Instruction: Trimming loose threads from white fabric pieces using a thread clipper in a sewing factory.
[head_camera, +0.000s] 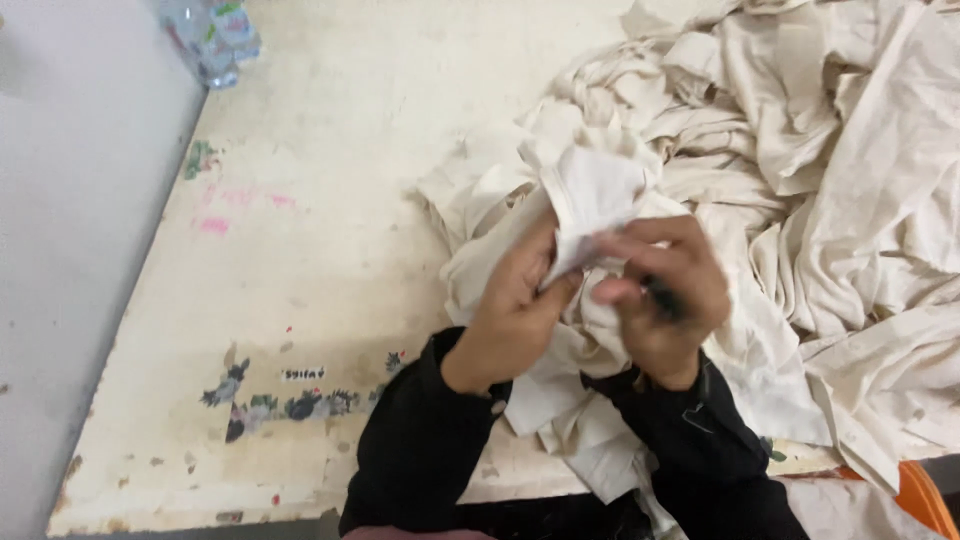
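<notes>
My left hand (512, 310) grips a bunched fold of cream cloth (590, 195), holding it up above the table. My right hand (665, 290) is closed beside it, touching the same fold, with a small dark object (662, 298) between its fingers; what that object is I cannot tell. Both arms wear black sleeves. The held cloth trails down over the table's near edge between my arms.
A large heap of cream garments (830, 150) covers the right half of the worn, paint-stained white table (330, 200). A pack of plastic bottles (212, 35) lies at the far left corner. Grey floor (60, 250) runs along the left. An orange object (925, 495) shows at bottom right.
</notes>
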